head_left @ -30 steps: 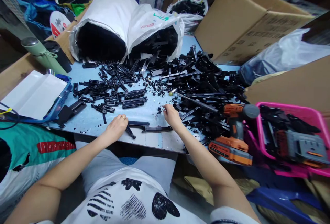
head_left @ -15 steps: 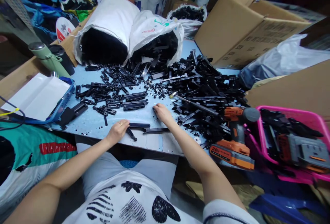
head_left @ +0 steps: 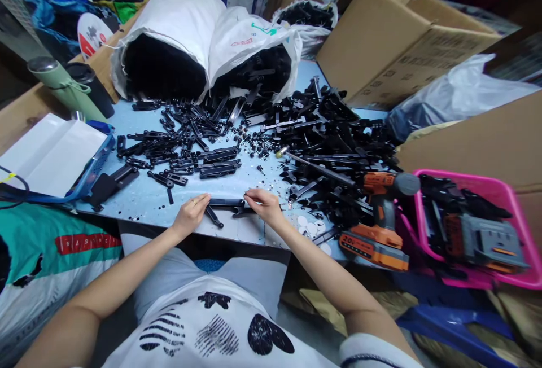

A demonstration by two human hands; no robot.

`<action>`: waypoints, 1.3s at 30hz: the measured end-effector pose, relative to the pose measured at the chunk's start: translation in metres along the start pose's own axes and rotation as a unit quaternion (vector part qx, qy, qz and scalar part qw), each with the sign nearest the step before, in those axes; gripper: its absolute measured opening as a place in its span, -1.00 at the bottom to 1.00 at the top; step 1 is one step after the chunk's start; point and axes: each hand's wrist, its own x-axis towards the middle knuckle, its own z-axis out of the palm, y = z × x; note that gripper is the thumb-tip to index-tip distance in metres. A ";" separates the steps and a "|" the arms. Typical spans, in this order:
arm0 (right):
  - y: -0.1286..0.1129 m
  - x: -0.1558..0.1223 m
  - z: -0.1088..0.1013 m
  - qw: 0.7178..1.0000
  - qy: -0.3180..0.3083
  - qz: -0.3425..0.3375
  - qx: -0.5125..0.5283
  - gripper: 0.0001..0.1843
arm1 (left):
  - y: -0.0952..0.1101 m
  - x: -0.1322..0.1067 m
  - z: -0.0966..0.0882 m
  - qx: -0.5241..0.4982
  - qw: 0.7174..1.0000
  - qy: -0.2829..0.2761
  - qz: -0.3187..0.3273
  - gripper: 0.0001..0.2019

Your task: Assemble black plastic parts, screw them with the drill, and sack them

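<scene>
My left hand (head_left: 190, 214) is closed around the left end of a long black plastic bar (head_left: 226, 202), which lies level near the table's front edge. At the bar's right end, my right hand (head_left: 265, 205) has thumb and fingertips pinched together; whatever is between them is too small to make out. A short black link with a rounded end (head_left: 215, 217) slants out below the bar beside my left fingers. Just under the right end lies another black part (head_left: 241, 211), partly covered by my right hand.
Small pins and caps (head_left: 256, 141) lie scattered mid-table. Black links (head_left: 158, 148) are piled at left, long black parts (head_left: 334, 136) at right, with a hammer (head_left: 317, 169) on them. A cordless drill (head_left: 379, 218) stands by a pink basket (head_left: 478, 175). White sacks (head_left: 173, 12) stand behind.
My right hand has come down and slightly left, from the table near the small parts to the bar's right end. My left hand keeps its grip on the bar. The view has shifted slightly.
</scene>
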 end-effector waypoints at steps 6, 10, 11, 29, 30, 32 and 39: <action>0.009 -0.006 -0.012 0.976 -0.093 -0.162 -0.108 -0.76 | 0.020 0.017 0.000 0.059 0.996 -0.049 0.042 -0.67; 0.018 -0.016 -0.015 0.965 -0.146 -0.176 -0.129 -0.56 | 0.046 0.040 0.016 0.047 0.980 -0.191 0.035 -0.54; 0.021 -0.020 -0.013 0.966 -0.143 -0.170 -0.129 -0.53 | 0.051 0.045 0.020 0.053 0.974 -0.220 0.009 -0.48; 0.053 -0.001 -0.022 0.918 -0.261 -0.246 -0.168 -0.58 | 0.062 0.053 0.036 0.083 0.957 -0.267 -0.081 -0.55; 0.054 0.002 -0.024 0.910 -0.281 -0.254 -0.171 -0.58 | 0.063 0.053 0.034 0.084 0.956 -0.270 -0.075 -0.53; 0.054 0.006 -0.029 0.902 -0.295 -0.241 -0.206 -0.55 | 0.064 0.052 0.029 0.092 0.954 -0.279 -0.049 -0.48; 0.025 -0.007 -0.044 0.911 -0.203 -0.133 -0.332 -0.37 | 0.049 0.043 0.005 0.110 0.961 -0.243 0.071 -0.57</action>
